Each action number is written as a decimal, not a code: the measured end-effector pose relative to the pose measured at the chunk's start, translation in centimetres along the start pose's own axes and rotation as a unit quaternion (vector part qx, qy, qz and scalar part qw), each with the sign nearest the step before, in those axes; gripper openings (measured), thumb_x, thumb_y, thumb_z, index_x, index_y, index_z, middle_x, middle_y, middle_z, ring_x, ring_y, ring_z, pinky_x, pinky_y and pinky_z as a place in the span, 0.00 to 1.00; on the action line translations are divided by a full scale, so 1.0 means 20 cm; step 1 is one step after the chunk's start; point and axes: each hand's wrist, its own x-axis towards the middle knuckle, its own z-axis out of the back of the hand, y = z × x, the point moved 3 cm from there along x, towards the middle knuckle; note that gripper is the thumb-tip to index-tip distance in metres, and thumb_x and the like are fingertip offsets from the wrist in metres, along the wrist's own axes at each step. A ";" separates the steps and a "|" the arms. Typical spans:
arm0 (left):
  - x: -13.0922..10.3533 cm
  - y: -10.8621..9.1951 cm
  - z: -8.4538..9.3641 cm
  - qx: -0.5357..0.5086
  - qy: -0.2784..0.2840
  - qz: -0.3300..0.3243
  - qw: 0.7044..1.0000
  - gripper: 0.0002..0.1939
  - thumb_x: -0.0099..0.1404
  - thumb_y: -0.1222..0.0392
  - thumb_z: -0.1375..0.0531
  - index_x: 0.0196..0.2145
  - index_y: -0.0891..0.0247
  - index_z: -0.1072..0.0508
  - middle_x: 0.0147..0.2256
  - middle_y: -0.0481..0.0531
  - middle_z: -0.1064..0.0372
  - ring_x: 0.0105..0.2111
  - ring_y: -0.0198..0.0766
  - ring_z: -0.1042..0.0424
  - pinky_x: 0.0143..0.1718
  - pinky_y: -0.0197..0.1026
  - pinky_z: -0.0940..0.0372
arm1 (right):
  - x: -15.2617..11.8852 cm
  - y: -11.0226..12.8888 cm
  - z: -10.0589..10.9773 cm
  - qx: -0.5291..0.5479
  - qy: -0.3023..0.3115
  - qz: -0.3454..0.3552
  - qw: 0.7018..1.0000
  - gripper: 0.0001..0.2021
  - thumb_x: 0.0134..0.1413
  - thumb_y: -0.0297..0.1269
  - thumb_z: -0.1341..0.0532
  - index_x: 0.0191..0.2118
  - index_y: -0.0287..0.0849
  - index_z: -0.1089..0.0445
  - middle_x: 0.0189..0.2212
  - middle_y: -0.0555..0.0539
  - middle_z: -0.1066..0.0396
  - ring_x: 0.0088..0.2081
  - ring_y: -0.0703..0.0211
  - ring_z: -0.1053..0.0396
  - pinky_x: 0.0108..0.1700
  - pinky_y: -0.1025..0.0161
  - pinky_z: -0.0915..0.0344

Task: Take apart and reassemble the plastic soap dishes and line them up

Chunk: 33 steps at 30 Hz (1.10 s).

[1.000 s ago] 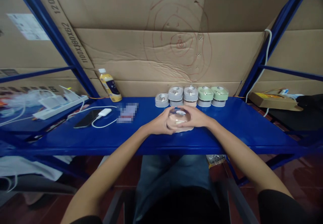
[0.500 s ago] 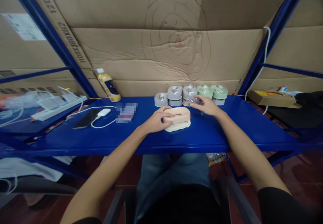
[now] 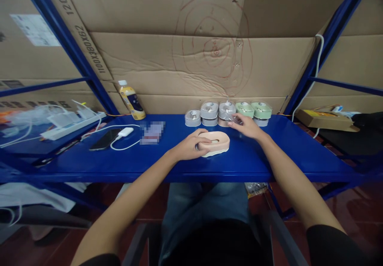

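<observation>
So our pink box (image 3: 223, 137) is uncovered, left hand (image 3: 190, 145) clamped on it, right hand (image 3: 249, 128) apart gripping the clear lid (image 3: 238, 120), lidded boxes (image 3: 209, 110) behind.

Cardboard wall (image 3: 143, 54) with red hand-drawn rings (image 3: 216, 52); blue metal shelf frame (image 3: 329, 38); dark red tiled floor (image 3: 149, 206).

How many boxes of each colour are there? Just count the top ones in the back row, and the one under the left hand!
Grey oval plastic boxes: 3
Green oval plastic boxes: 2
Pink oval plastic box, at the left hand: 1
Total: 6
</observation>
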 end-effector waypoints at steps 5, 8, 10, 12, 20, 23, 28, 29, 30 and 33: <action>0.00 -0.02 0.01 -0.006 0.007 -0.004 1.000 0.20 0.62 0.56 0.33 0.52 0.59 0.18 0.62 0.61 0.33 0.63 0.54 0.29 0.67 0.54 0.34 | 0.00 0.02 -0.01 -0.007 0.010 -0.007 1.000 0.35 0.57 0.64 0.33 0.61 0.42 0.26 0.45 0.38 0.19 0.45 0.40 0.21 0.50 0.42 0.24; -0.01 -0.03 0.00 0.003 0.019 0.017 1.000 0.28 0.59 0.54 0.32 0.58 0.59 0.23 0.64 0.62 0.36 0.61 0.55 0.27 0.66 0.55 0.33 | -0.02 0.06 -0.02 -0.018 0.021 -0.002 1.000 0.36 0.57 0.63 0.32 0.62 0.41 0.27 0.45 0.37 0.19 0.45 0.39 0.21 0.50 0.41 0.25; -0.01 -0.05 -0.01 0.013 0.019 0.027 0.999 0.34 0.58 0.55 0.32 0.62 0.60 0.27 0.65 0.62 0.37 0.61 0.57 0.27 0.65 0.55 0.32 | -0.03 0.10 -0.04 -0.014 0.034 0.031 0.999 0.36 0.56 0.61 0.30 0.62 0.41 0.27 0.49 0.37 0.19 0.47 0.39 0.21 0.52 0.41 0.25; -0.01 -0.06 -0.02 0.023 0.012 0.036 0.999 0.41 0.57 0.56 0.32 0.68 0.60 0.35 0.66 0.64 0.37 0.64 0.59 0.30 0.66 0.57 0.33 | -0.05 0.15 -0.06 0.001 0.055 0.081 0.995 0.35 0.54 0.58 0.28 0.62 0.44 0.26 0.54 0.38 0.20 0.52 0.39 0.21 0.56 0.42 0.26; 0.00 0.02 -0.08 -0.064 -0.035 0.076 0.994 0.63 0.53 0.56 0.28 0.76 0.67 0.59 0.70 0.74 0.45 0.71 0.68 0.41 0.70 0.66 0.41 | -0.08 0.28 -0.11 0.056 0.116 0.168 0.977 0.41 0.47 0.57 0.24 0.65 0.44 0.28 0.61 0.38 0.25 0.60 0.38 0.25 0.62 0.42 0.29; 0.02 0.06 -0.10 -0.124 -0.045 0.073 0.989 0.70 0.50 0.52 0.24 0.77 0.66 0.64 0.70 0.75 0.45 0.71 0.69 0.43 0.70 0.69 0.44 | -0.09 0.30 -0.13 0.037 0.129 0.197 0.971 0.42 0.46 0.58 0.23 0.65 0.46 0.28 0.59 0.39 0.23 0.59 0.39 0.25 0.63 0.42 0.30; 0.04 0.06 -0.12 -0.163 -0.042 0.086 0.982 0.76 0.49 0.46 0.22 0.78 0.61 0.69 0.65 0.70 0.37 0.66 0.66 0.34 0.68 0.69 0.42 | -0.10 0.33 -0.20 -0.014 0.167 0.223 0.960 0.44 0.44 0.61 0.23 0.66 0.49 0.28 0.57 0.39 0.24 0.56 0.39 0.25 0.59 0.41 0.29; 0.04 0.06 -0.12 -0.162 -0.045 0.088 0.982 0.77 0.49 0.47 0.22 0.78 0.61 0.69 0.65 0.70 0.37 0.66 0.66 0.34 0.68 0.68 0.42 | -0.10 0.34 -0.21 -0.020 0.169 0.222 0.960 0.44 0.45 0.62 0.23 0.66 0.49 0.28 0.56 0.39 0.24 0.55 0.39 0.25 0.59 0.41 0.28; 0.04 0.06 -0.12 -0.161 -0.046 0.090 0.982 0.77 0.49 0.48 0.22 0.78 0.61 0.70 0.65 0.70 0.37 0.66 0.66 0.34 0.68 0.68 0.41 | -0.11 0.34 -0.21 -0.025 0.170 0.220 0.960 0.44 0.46 0.62 0.24 0.67 0.49 0.29 0.55 0.39 0.24 0.54 0.39 0.25 0.58 0.41 0.28; 0.04 0.05 -0.12 -0.152 -0.051 0.095 0.982 0.75 0.49 0.49 0.22 0.78 0.61 0.69 0.66 0.70 0.37 0.66 0.66 0.34 0.67 0.67 0.40 | -0.11 0.35 -0.21 -0.040 0.178 0.214 0.960 0.44 0.48 0.62 0.25 0.68 0.49 0.30 0.53 0.39 0.24 0.53 0.40 0.25 0.56 0.43 0.28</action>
